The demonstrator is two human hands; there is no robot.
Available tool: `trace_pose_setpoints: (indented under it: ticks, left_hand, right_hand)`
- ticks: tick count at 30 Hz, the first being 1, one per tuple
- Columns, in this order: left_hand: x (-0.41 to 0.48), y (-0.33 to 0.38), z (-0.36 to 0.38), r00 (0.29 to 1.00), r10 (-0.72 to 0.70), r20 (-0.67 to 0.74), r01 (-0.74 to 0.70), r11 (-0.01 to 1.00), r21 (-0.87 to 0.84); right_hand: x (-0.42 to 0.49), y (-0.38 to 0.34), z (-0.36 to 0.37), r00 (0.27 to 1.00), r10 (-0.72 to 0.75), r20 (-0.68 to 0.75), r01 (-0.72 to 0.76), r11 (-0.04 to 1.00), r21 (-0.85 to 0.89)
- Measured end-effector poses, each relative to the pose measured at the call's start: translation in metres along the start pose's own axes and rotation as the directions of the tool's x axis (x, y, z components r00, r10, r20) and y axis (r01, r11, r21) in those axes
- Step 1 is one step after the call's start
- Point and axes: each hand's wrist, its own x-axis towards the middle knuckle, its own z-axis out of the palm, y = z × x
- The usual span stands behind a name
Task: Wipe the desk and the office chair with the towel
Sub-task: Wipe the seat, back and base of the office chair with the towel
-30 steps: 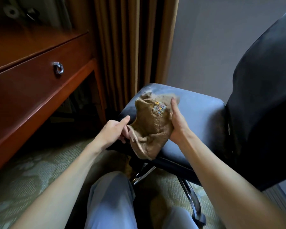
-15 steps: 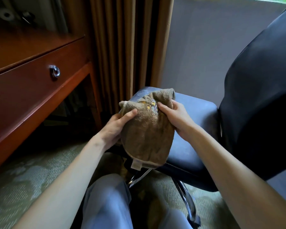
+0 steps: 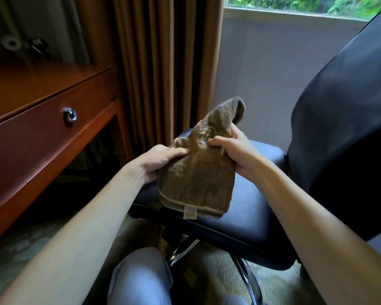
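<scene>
A brown towel [image 3: 198, 179] with a small embroidered mark and a pale tag on its lower hem hangs in the air above the seat of the dark office chair [image 3: 257, 208]. My left hand [image 3: 156, 159] grips its left edge, thumb on top. My right hand [image 3: 233, 150] pinches the towel's upper right part, and one corner sticks up above the fingers. The chair's tall dark backrest [image 3: 343, 133] fills the right side. The reddish wooden desk [image 3: 31, 137], with a drawer and a metal ring pull [image 3: 70, 116], stands at the left.
Brown curtains [image 3: 163, 62] hang behind the chair, beside a grey wall below a window [image 3: 306, 3]. The chair's chrome base [image 3: 246, 274] stands on patterned green carpet. My knee in grey trousers [image 3: 141, 278] is at the bottom centre. Small dark items [image 3: 20, 44] lie at the desk's back.
Both hands have lifted the towel up off the seat and drawn it nearer. My left hand moved from its lower corner to its left edge; my right hand now pinches it near the top.
</scene>
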Motion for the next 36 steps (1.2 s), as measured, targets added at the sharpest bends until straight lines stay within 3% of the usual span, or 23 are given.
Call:
trace_pose_setpoints:
  ticks: [3,6,9,12,16,21,26,29,31,33,34,36]
  left_hand:
    - [0.005,0.004,0.003,0.998,0.064,0.018,-0.063,0.997,-0.051]
    - [0.011,0.002,0.011,0.987,0.143,-0.066,-0.151,0.98,-0.127]
    - [0.012,-0.003,0.021,0.987,0.102,-0.125,-0.134,0.949,-0.286]
    - [0.014,-0.007,0.026,0.97,0.206,-0.131,-0.232,0.943,-0.238]
    - [0.008,-0.008,0.023,0.959,0.252,-0.132,-0.278,0.929,-0.245]
    - [-0.003,0.006,-0.004,0.957,0.274,-0.096,-0.289,0.927,-0.24]
    - [-0.007,0.005,-0.044,0.982,0.184,-0.047,-0.189,0.968,-0.162]
    - [0.0,-0.013,-0.052,0.962,0.144,-0.232,-0.186,0.967,-0.171]
    - [0.008,-0.031,-0.057,0.89,0.085,-0.447,-0.125,0.99,-0.062]
    - [0.015,-0.051,-0.063,0.811,0.072,-0.58,-0.074,0.997,0.02]
    - [0.018,-0.059,-0.065,0.786,0.102,-0.61,-0.078,0.995,0.066]
    - [0.02,-0.07,-0.066,0.763,0.174,-0.623,-0.088,0.982,0.166]
  right_hand:
    - [-0.005,-0.006,-0.005,0.961,-0.255,0.108,0.275,0.924,-0.264]
    - [-0.009,-0.007,-0.012,0.926,-0.347,0.148,0.376,0.873,-0.31]
    - [-0.017,0.002,-0.024,0.948,-0.313,0.065,0.317,0.895,-0.313]
    - [-0.024,0.017,-0.031,0.952,-0.297,-0.066,0.254,0.895,-0.365]
    - [-0.021,0.025,-0.033,0.956,-0.198,-0.218,0.164,0.973,-0.165]
    - [-0.022,0.022,-0.038,0.992,0.048,-0.116,-0.06,0.993,-0.1]
    - [-0.02,0.037,-0.019,0.986,0.17,0.004,-0.17,0.984,0.049]
    - [-0.014,0.057,-0.007,0.957,0.277,-0.08,-0.276,0.961,0.028]
    - [-0.01,0.078,-0.001,0.923,0.3,-0.239,-0.327,0.942,-0.079]
    - [-0.007,0.096,0.006,0.927,0.137,-0.35,-0.272,0.886,-0.375]
    - [-0.009,0.102,0.013,0.945,0.02,-0.327,-0.199,0.829,-0.522]
    - [-0.01,0.11,0.034,0.967,-0.211,-0.145,0.036,0.673,-0.739]
